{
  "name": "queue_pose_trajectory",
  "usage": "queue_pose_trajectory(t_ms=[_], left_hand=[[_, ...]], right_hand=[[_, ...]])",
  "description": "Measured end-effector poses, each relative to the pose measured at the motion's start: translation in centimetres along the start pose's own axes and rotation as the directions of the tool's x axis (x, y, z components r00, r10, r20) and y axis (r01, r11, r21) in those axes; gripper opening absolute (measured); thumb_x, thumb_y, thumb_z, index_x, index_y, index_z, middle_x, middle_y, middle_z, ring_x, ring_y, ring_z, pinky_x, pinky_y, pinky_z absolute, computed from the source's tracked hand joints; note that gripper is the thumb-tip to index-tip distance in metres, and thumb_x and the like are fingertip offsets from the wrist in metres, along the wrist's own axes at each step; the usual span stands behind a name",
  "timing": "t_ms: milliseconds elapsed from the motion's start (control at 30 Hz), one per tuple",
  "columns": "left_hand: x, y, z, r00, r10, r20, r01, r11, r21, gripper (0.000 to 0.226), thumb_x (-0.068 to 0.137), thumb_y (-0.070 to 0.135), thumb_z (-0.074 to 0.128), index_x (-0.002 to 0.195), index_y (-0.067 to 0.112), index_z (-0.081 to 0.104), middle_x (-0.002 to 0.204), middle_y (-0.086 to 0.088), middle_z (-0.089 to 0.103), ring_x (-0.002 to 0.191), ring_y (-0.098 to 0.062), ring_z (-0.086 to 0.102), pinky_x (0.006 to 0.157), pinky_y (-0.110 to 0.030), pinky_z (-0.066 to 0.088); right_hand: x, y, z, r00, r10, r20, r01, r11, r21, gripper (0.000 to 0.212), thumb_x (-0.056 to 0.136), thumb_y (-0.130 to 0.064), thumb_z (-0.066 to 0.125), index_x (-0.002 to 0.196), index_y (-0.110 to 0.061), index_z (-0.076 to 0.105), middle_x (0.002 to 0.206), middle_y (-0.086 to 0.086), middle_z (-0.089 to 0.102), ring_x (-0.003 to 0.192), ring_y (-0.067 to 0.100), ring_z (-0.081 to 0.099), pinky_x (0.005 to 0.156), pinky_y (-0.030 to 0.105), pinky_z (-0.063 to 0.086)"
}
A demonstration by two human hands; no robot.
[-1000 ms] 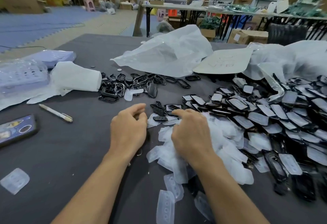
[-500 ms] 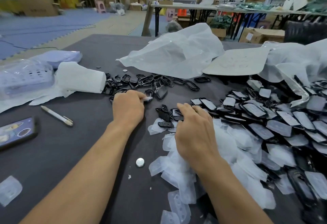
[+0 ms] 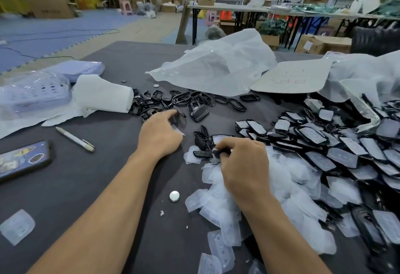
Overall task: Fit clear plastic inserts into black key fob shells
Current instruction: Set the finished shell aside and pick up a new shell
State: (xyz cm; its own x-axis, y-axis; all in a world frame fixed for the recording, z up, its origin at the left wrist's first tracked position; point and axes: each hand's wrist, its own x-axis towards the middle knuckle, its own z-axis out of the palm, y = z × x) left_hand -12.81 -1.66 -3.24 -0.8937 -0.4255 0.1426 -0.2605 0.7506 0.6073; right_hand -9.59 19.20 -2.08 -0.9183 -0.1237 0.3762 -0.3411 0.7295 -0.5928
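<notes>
My left hand (image 3: 161,136) pinches a clear insert (image 3: 178,130) mid-frame, index finger out toward the empty shells (image 3: 173,100) above. My right hand (image 3: 242,165) curls its fingers round a black shell (image 3: 203,154). A careless sweep could scatter the insert pile (image 3: 218,208) or flick the coin cell (image 3: 174,195). The bench (image 3: 97,187) has room lower left.

No text can be read. Red handwritten marks stand on the pale card (image 3: 292,76) on the tabletop (image 3: 86,182), and dark print on a far cardboard box (image 3: 50,7); both are illegible.
</notes>
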Motion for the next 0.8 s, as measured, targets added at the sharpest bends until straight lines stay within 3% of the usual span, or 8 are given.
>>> queue_pose_trajectory(t_ms=[100, 233, 333, 400, 500, 633, 700, 800], left_hand=[[0.0, 0.5, -0.1, 0.992, 0.058, -0.11, -0.053, 0.997, 0.05, 0.069, 0.067, 0.038, 0.06, 0.135, 0.03, 0.066, 0.153, 0.004, 0.053, 0.146, -0.018, 0.039, 0.125, -0.04, 0.023], [0.8, 1.3, 0.9, 0.987, 0.151, -0.055, -0.142, 0.98, 0.136, 0.055, 0.09, 0.033, 0.058, 0.145, 0.027, 0.06, 0.158, 0.001, 0.05, 0.148, -0.019, 0.038, 0.126, -0.041, 0.019], [1.3, 1.1, 1.5, 0.976, 0.216, -0.033, -0.198, 0.939, 0.282, 0.038, 0.099, 0.022, 0.054, 0.134, 0.027, 0.068, 0.14, 0.001, 0.066, 0.134, -0.02, 0.054, 0.123, -0.039, 0.02], [1.3, 0.9, 1.6, 0.971, 0.213, -0.112, -0.178, 0.949, 0.261, 0.033, 0.1, 0.016, 0.055, 0.126, 0.028, 0.073, 0.118, -0.001, 0.077, 0.119, -0.022, 0.063, 0.117, -0.034, 0.023], [0.8, 1.1, 1.6, 0.938, 0.218, -0.271, -0.18, 0.971, 0.16, 0.031, 0.101, 0.008, 0.054, 0.11, 0.024, 0.079, 0.079, 0.0, 0.079, 0.092, -0.025, 0.065, 0.096, -0.028, 0.029], [0.2, 1.3, 0.3, 0.899, 0.108, -0.424, -0.144, 0.988, -0.055, 0.034, 0.101, 0.012, 0.053, 0.125, 0.024, 0.075, 0.104, -0.006, 0.08, 0.101, -0.032, 0.071, 0.094, -0.041, 0.052], [-0.4, 1.5, -0.2, 0.888, 0.024, -0.459, -0.156, 0.955, -0.252, 0.033, 0.099, 0.013, 0.054, 0.123, 0.022, 0.076, 0.1, 0.0, 0.081, 0.095, -0.02, 0.076, 0.093, -0.041, 0.058], [-2.3, 2.1, -0.2, 0.921, -0.142, -0.363, -0.113, 0.795, -0.595, 0.034, 0.093, 0.008, 0.061, 0.12, 0.021, 0.075, 0.08, 0.006, 0.08, 0.075, -0.01, 0.078, 0.082, -0.04, 0.064]], right_hand=[[0.0, 0.3, -0.1, 0.997, 0.064, -0.044, -0.055, 0.982, 0.178, 0.022, 0.085, -0.007, 0.076, 0.088, -0.028, 0.082, 0.077, -0.011, 0.067, 0.071, 0.016, 0.058, 0.088, 0.044, 0.054], [0.2, 0.8, -0.1, 0.985, 0.142, -0.1, -0.11, 0.955, 0.274, 0.018, 0.085, -0.02, 0.081, 0.092, -0.036, 0.081, 0.094, -0.011, 0.066, 0.098, 0.019, 0.064, 0.087, 0.025, 0.047], [0.3, 1.1, 0.0, 0.988, 0.127, -0.089, -0.093, 0.945, 0.314, 0.01, 0.086, -0.028, 0.081, 0.09, -0.036, 0.078, 0.076, -0.011, 0.07, 0.079, 0.009, 0.065, 0.076, 0.026, 0.052], [0.4, 1.0, -0.1, 0.991, 0.111, -0.071, -0.078, 0.93, 0.36, 0.02, 0.088, -0.027, 0.079, 0.078, -0.041, 0.069, 0.065, -0.014, 0.067, 0.063, 0.007, 0.061, 0.062, 0.023, 0.05], [0.5, 0.8, -0.1, 0.994, 0.103, -0.04, -0.079, 0.917, 0.392, 0.024, 0.09, -0.023, 0.077, 0.077, -0.04, 0.066, 0.068, -0.016, 0.066, 0.056, 0.006, 0.057, 0.053, 0.017, 0.044], [0.5, 1.0, -0.4, 0.988, 0.153, -0.009, -0.133, 0.887, 0.442, 0.018, 0.092, -0.016, 0.072, 0.079, -0.028, 0.069, 0.066, -0.007, 0.069, 0.056, 0.013, 0.061, 0.056, 0.027, 0.05], [0.5, 0.9, -0.6, 0.983, 0.179, 0.036, -0.173, 0.847, 0.503, 0.021, 0.092, -0.01, 0.067, 0.082, -0.027, 0.072, 0.067, -0.005, 0.072, 0.063, 0.017, 0.068, 0.06, 0.032, 0.053], [0.6, 0.8, -1.1, 0.982, 0.177, 0.06, -0.179, 0.795, 0.58, 0.019, 0.092, -0.015, 0.067, 0.08, -0.027, 0.075, 0.072, -0.007, 0.074, 0.069, 0.016, 0.069, 0.066, 0.031, 0.054]])
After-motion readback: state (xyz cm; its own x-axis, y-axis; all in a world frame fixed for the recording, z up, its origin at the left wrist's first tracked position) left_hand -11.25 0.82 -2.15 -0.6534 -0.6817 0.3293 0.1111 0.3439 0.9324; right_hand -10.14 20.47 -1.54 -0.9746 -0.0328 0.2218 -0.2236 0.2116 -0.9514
